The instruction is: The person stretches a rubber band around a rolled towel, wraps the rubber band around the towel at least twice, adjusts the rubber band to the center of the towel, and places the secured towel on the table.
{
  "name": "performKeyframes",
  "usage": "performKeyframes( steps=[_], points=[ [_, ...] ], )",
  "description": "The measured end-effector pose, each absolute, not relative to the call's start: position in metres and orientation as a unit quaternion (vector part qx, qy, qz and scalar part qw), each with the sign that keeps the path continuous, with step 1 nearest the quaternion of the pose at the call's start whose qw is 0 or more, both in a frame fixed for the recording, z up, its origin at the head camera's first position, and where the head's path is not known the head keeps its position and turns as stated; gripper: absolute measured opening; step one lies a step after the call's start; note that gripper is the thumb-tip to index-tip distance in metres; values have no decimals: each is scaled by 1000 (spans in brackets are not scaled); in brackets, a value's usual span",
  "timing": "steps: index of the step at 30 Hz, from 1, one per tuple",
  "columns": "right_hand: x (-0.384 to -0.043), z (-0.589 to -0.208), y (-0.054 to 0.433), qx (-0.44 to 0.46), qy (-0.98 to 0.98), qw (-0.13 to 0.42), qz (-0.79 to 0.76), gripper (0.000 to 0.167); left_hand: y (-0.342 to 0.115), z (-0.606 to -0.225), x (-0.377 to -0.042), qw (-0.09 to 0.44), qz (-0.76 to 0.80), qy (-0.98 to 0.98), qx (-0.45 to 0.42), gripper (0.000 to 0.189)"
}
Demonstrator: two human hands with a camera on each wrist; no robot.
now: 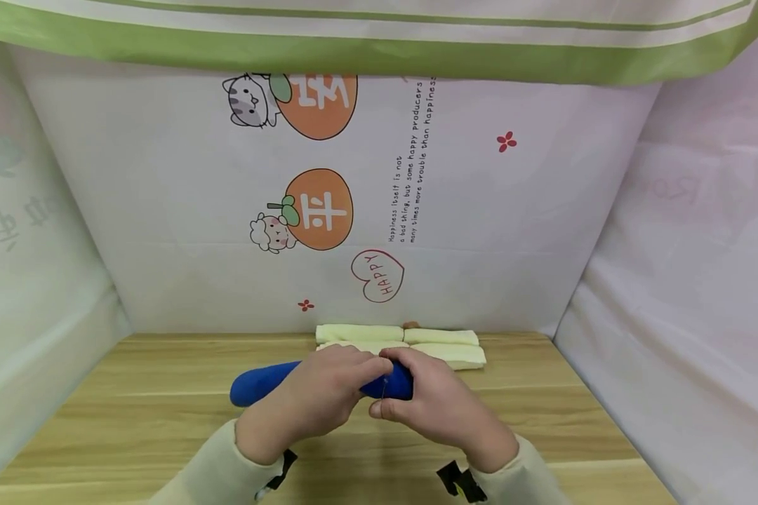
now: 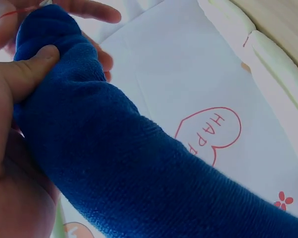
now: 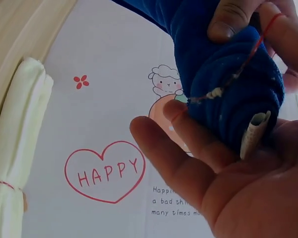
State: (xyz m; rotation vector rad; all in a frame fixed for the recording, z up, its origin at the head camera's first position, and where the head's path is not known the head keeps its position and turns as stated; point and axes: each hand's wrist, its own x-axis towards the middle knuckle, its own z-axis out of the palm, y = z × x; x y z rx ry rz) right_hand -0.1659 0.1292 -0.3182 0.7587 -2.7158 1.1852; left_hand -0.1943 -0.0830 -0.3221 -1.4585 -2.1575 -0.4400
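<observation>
A rolled blue towel (image 1: 259, 384) slants across in front of me, its bunched end toward my right hand. My left hand (image 1: 322, 386) grips it near that end, the thumb (image 2: 47, 54) pressing on the cloth in the left wrist view. Around the end, apart from most of the cloth, my right hand (image 1: 436, 396) holds a thin red band (image 3: 253, 52) stretched between thumb and finger. Whitish knots show on the band in the right wrist view. A small pale tag (image 3: 256, 131) sticks out of the towel's end near the right palm.
Pale yellow towel rolls (image 1: 360, 333) lie side by side at the back of the wooden table (image 1: 133, 407); a thin red band circles a roll (image 3: 12, 139) in the right wrist view. White printed sheets (image 1: 467, 231) stand behind and at both sides.
</observation>
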Motion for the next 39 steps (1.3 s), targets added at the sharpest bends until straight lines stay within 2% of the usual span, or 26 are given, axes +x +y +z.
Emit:
performKeyframes(
  steps=[3, 7, 13, 16, 19, 23, 27, 29, 35, 39],
  points=[
    [-165, -319, 128, 241, -883, 37, 401, 49, -81, -323, -195, 260, -155, -781, -547, 31],
    [-164, -320, 129, 225, -873, 20, 433, 38, -79, -328, -194, 266, -169, -777, -545, 30],
    [-165, -320, 135, 220, -855, -16, 470, 36, -75, -332, -191, 255, -198, -787, -526, 26],
    [-165, -320, 139, 214, -815, -15, 538, 44, -75, -332, -191, 222, -225, -809, -495, 26],
    [-165, -321, 143, 205, -812, 60, 543, 51, -78, -331, -193, 182, -260, -831, -457, 29],
    [-166, -322, 153, 204, -828, 171, 493, 47, -84, -329, -195, 135, -299, -841, -431, 34],
    [-169, -325, 161, 301, -789, 170, 508, 49, -88, -325, -197, 85, -337, -840, -415, 33],
    [-170, -327, 162, 349, -778, 190, 486, 48, -89, -324, -197, 62, -364, -836, -405, 31],
    [-172, -332, 155, 399, -740, 367, 399, 27, -89, -321, -196, 33, -422, -819, -387, 28],
    [-173, -334, 149, 421, -700, 436, 378, 6, -87, -321, -195, 22, -449, -810, -376, 26]
  ],
)
